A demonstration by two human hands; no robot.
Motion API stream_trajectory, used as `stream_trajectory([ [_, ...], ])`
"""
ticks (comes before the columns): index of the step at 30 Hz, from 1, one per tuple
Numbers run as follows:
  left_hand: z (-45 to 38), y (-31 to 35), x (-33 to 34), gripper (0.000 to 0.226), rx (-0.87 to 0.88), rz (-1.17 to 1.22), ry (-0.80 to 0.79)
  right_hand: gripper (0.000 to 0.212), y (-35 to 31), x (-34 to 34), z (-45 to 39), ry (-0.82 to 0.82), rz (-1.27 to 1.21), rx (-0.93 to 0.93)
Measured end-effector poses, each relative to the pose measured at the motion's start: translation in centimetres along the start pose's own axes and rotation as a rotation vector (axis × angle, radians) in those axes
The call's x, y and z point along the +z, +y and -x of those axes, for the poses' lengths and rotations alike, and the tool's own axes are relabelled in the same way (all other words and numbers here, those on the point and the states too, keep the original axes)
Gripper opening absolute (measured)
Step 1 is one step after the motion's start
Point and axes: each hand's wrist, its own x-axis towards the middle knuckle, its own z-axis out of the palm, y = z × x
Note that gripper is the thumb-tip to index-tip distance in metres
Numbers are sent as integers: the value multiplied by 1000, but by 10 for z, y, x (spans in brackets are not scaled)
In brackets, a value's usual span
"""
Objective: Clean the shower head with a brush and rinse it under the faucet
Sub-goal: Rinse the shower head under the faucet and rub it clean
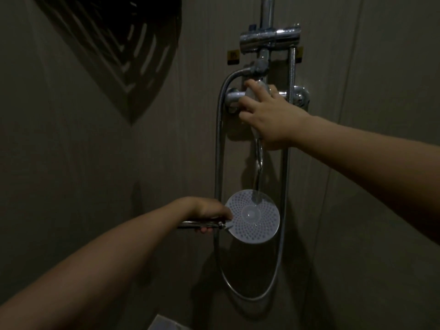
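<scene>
The round white shower head (252, 216) faces up at me, its face dotted with nozzle holes. My left hand (207, 211) grips its chrome handle (200, 225) from the left. A thin stream of water (258, 177) falls from the faucet spout onto the head's upper edge. My right hand (266, 110) reaches up to the chrome faucet mixer (234, 95) on the wall, with its fingers spread over the faucet lever. No brush is in view.
A metal hose (217, 144) loops from the mixer down and round below the shower head. A chrome riser pipe (266, 13) runs up the tiled wall. A dark corner shelf (133, 44) hangs at upper left. A pale object (164, 323) shows at the bottom edge.
</scene>
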Motion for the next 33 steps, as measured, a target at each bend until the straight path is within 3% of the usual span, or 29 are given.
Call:
stream_trajectory([
  [8, 1, -1, 3, 41, 6, 26, -11, 68, 1, -4, -1, -9, -25, -1],
  [12, 6, -3, 5, 40, 11, 67, -11, 79, -11, 5, 8, 62, -100, 48],
  [20, 11, 1, 9, 40, 14, 28, 1, 48, -16, 31, 15, 261, -189, 100],
  [33, 11, -2, 6, 38, 9, 93, -30, 49, -19, 37, 16, 259, -131, 126],
])
